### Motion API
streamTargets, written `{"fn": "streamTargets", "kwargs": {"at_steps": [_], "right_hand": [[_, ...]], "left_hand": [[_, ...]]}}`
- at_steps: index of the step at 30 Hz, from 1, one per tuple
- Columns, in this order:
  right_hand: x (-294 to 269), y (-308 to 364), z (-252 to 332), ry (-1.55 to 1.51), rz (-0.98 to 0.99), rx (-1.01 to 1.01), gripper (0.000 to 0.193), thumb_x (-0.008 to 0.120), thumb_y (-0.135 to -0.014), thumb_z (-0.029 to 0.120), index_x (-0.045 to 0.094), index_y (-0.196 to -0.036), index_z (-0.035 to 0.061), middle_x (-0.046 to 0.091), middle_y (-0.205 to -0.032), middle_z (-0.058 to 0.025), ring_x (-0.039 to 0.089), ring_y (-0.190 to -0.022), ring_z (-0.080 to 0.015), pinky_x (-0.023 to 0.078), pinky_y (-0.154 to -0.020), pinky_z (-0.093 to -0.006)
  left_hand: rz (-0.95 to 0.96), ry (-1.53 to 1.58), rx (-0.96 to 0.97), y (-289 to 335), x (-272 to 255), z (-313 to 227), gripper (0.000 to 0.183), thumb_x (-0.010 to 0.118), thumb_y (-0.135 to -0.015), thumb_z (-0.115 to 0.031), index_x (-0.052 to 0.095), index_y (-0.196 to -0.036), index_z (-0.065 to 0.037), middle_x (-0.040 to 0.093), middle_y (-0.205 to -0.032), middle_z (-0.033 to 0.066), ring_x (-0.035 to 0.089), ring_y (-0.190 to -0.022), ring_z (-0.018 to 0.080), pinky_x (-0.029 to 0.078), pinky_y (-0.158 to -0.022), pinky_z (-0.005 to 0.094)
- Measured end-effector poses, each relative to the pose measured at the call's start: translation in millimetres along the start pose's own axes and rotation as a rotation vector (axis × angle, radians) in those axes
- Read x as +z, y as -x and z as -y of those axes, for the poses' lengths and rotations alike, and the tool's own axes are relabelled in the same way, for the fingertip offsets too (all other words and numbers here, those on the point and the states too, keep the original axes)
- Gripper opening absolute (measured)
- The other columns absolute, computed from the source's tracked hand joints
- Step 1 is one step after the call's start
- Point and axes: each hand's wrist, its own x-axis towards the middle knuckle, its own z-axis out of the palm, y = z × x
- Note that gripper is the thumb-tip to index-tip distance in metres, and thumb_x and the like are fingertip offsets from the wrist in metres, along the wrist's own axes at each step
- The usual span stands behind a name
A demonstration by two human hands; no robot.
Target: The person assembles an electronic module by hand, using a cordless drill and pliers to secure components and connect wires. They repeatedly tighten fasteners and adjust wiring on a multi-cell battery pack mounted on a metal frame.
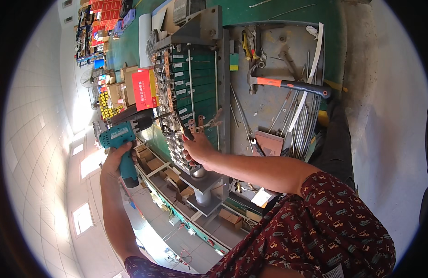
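Note:
A teal cordless drill (pixel 117 135) is gripped by its handle in my left hand (pixel 114 158), fingers wrapped round it. Its black chuck and long thin bit point right, and the bit's tip reaches the terminal edge of a stack of green battery cells (pixel 203 78). At that same edge, lower down, my right hand (pixel 200 148) is closed round a black-handled tool (pixel 188 134); its working end lies among the metal terminals, and its kind cannot be made out. Copper-coloured connector strips (pixel 192 125) and loose wires sit beside my right hand.
Right of the cells, a grey metal tray (pixel 265 109) holds a hammer (pixel 288 84) with an orange-and-black handle, pliers (pixel 247 45) and several metal rods (pixel 303 127). A red-and-yellow box (pixel 144 89) stands left of the cells. Below runs a green-edged bench with cardboard boxes (pixel 231 217).

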Motion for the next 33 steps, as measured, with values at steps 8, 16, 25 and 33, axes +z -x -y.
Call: {"fn": "streamTargets", "kwargs": {"at_steps": [8, 16, 25, 33], "right_hand": [[3, 2, 4, -0.089, 0.006, 0.055, 0.006, 0.053, -0.093, 0.011, 0.052, -0.099, 0.0091, 0.058, -0.08, -0.0068, 0.058, -0.062, -0.0156, 0.045, -0.047, -0.0342], [8, 2, -3, -0.049, -0.017, 0.041, 0.004, 0.053, -0.095, 0.013, 0.052, -0.098, 0.0106, 0.055, -0.078, -0.0045, 0.056, -0.061, -0.0147, 0.043, -0.047, -0.0342], [2, -1, -6, 0.022, 0.008, 0.03, 0.006, 0.052, -0.097, 0.017, 0.051, -0.101, 0.0122, 0.056, -0.079, -0.0039, 0.056, -0.065, -0.0154, 0.045, -0.051, -0.0348], [8, -3, 2, 0.057, -0.037, 0.013, 0.003, 0.052, -0.095, 0.014, 0.05, -0.097, 0.0126, 0.052, -0.074, -0.003, 0.054, -0.061, -0.0147, 0.043, -0.047, -0.035]], "left_hand": [[0.019, 0.002, 0.015, -6, -3, 0, 0.036, 0.078, -0.089, -0.033, 0.066, -0.11, -0.007, 0.067, -0.081, 0.0057, 0.065, -0.062, 0.0162, 0.056, -0.057, 0.0312], [0.02, -0.005, 0.004, -6, -7, -2, 0.038, 0.078, -0.089, -0.034, 0.066, -0.112, -0.006, 0.067, -0.08, 0.0055, 0.065, -0.062, 0.0162, 0.057, -0.057, 0.0311], [0.027, -0.001, -0.001, -2, -2, -4, 0.037, 0.078, -0.089, -0.033, 0.065, -0.112, -0.007, 0.067, -0.082, 0.0056, 0.064, -0.062, 0.0166, 0.057, -0.057, 0.0318], [0.007, -0.003, -0.01, -3, -4, -4, 0.036, 0.079, -0.089, -0.03, 0.064, -0.114, -0.007, 0.066, -0.083, 0.0048, 0.065, -0.063, 0.0163, 0.058, -0.058, 0.0321]]}}
